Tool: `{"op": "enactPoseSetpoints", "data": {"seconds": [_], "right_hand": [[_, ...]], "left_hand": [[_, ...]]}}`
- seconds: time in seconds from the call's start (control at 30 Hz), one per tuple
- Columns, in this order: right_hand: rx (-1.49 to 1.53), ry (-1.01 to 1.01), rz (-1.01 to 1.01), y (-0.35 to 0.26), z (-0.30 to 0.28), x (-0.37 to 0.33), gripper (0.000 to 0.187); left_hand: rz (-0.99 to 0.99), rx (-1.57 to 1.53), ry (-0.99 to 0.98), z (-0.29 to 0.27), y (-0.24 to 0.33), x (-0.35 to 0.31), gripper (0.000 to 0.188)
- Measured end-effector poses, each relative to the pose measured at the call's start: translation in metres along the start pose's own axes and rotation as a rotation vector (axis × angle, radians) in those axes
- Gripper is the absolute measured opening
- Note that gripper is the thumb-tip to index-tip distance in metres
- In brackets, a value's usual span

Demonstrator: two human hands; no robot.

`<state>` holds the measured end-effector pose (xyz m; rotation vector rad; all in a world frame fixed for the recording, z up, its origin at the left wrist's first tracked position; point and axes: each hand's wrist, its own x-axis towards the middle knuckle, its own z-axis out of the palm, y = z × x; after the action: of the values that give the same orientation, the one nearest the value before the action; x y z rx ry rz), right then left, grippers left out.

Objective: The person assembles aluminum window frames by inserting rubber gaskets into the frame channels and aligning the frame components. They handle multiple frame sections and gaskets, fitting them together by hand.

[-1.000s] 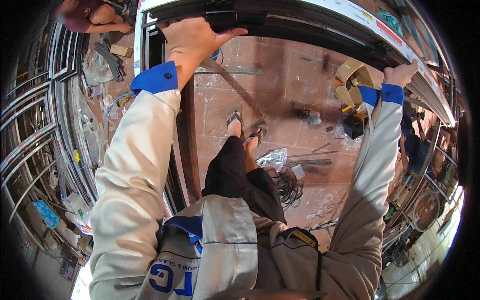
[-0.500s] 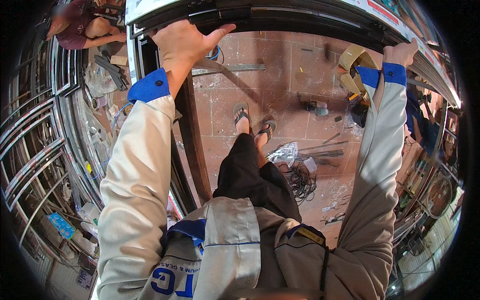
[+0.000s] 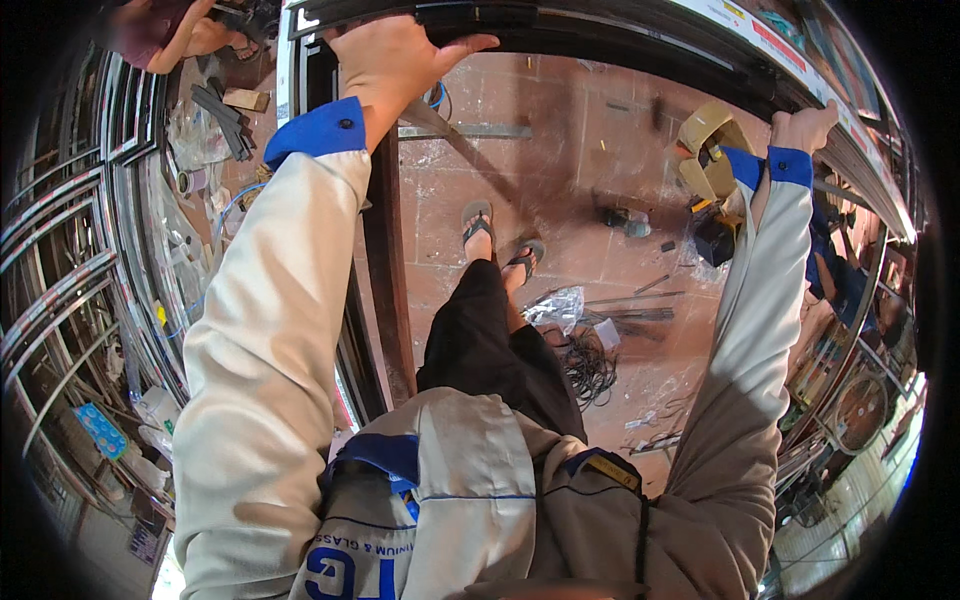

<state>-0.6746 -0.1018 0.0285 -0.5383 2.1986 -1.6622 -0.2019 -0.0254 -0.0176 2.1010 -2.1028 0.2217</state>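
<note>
A large dark metal frame (image 3: 600, 42) with white film and printed labels along its upper face spans the top of the view. Near its left corner my left hand (image 3: 392, 62) is closed over the bar, thumb stretched along it to the right; the other fingers are mostly hidden. At the right end my right hand (image 3: 803, 128) grips the same frame, its fingertips hidden by the edge. Both arms reach forward, well apart. A dark brown upright bar (image 3: 390, 270) runs down beside my left forearm.
On the tiled floor lie a tangled black cable (image 3: 588, 368), thin dark strips (image 3: 635, 314), a plastic bag (image 3: 560, 308) and an open cardboard box (image 3: 712, 140). Metal frames (image 3: 60, 270) stack at the left. One person (image 3: 185, 30) is at the far left, another (image 3: 850, 280) at the right.
My left hand and the frame's left corner sit slightly farther right and higher in view. My right hand keeps its hold, slightly lower. The person at far left appears higher up.
</note>
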Motion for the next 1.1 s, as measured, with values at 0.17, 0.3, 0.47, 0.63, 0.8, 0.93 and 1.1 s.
{"op": "enactPoseSetpoints", "data": {"seconds": [0.17, 0.3, 0.47, 0.63, 0.8, 0.93, 1.1], "right_hand": [[-0.211, -0.045, -0.037, 0.02, -0.008, 0.033, 0.058], [-0.362, -0.045, -0.108, 0.025, -0.004, 0.034, 0.059], [-0.026, 0.014, 0.046, 0.025, -0.001, 0.034, 0.07], [0.291, 0.066, 0.141, 0.03, 0.01, 0.019, 0.085], [0.387, -0.012, -0.079, 0.084, 0.0, -0.124, 0.058], [0.122, -0.221, -0.538, 0.098, -0.007, -0.24, 0.051], [-0.281, -0.459, -1.194, 0.0, 0.027, -0.22, 0.072]], "left_hand": [[-0.047, -0.001, -0.079, -0.004, 0.002, 0.001, 0.108], [-0.085, 0.023, -0.162, -0.005, 0.0, 0.001, 0.109], [-0.003, 0.011, -0.135, 0.005, -0.009, 0.002, 0.108], [-0.018, 0.003, -0.049, 0.004, -0.011, -0.001, 0.114], [0.015, 0.031, -0.064, 0.011, -0.008, 0.002, 0.112], [-0.05, 0.022, -0.353, -0.003, 0.002, 0.01, 0.108], [0.071, -0.049, 0.03, 0.02, -0.015, 0.004, 0.11]]}}
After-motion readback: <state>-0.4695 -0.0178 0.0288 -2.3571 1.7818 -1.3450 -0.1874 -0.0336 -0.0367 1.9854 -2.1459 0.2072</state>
